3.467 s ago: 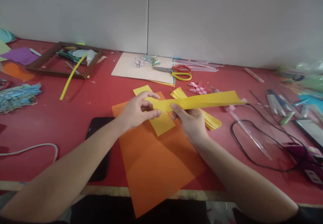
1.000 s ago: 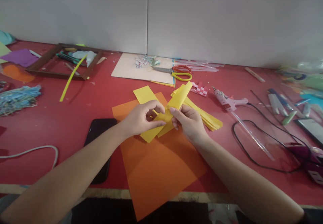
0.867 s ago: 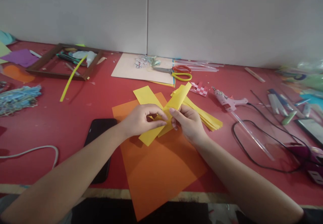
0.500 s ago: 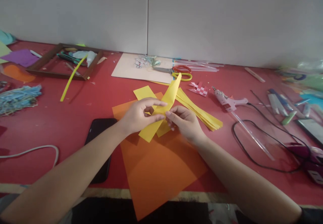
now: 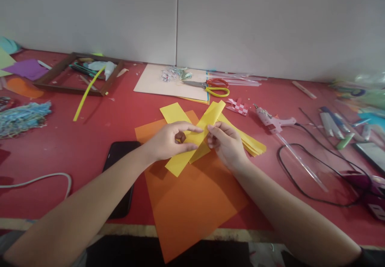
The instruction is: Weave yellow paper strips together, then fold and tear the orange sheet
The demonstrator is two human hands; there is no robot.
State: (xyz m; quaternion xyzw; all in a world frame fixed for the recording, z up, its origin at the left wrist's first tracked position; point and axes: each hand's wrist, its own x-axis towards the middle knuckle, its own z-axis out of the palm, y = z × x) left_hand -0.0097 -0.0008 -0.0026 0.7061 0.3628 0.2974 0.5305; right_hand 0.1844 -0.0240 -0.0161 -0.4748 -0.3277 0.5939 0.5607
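Observation:
My left hand [image 5: 165,140] steadies crossed yellow paper strips [image 5: 180,163], its thumb and forefinger set apart on their upper face. The other fingers of that hand curl in and are partly hidden by the paper. With thumb and forefinger, my right hand [image 5: 227,142] pinches the edge of a yellow strip whose folded end [image 5: 219,108] points up and away. Beneath both hands lies an orange paper sheet [image 5: 192,203], overhanging the table's front edge. A pile of loose yellow strips [image 5: 251,142] fans out behind my right hand.
A black phone [image 5: 122,187] lies left of the orange sheet. Scissors [image 5: 215,87] rest on pale card [image 5: 150,83] at the back. To the right are a pink glue gun [image 5: 273,120] with a dark cord and a small woven pink piece [image 5: 239,107]. A brown frame [image 5: 57,88] sits back left.
The upright yellow strip has come down lower and flatter, its tip shifting right. My right hand has moved slightly up and right; my left thumb and forefinger have spread a little.

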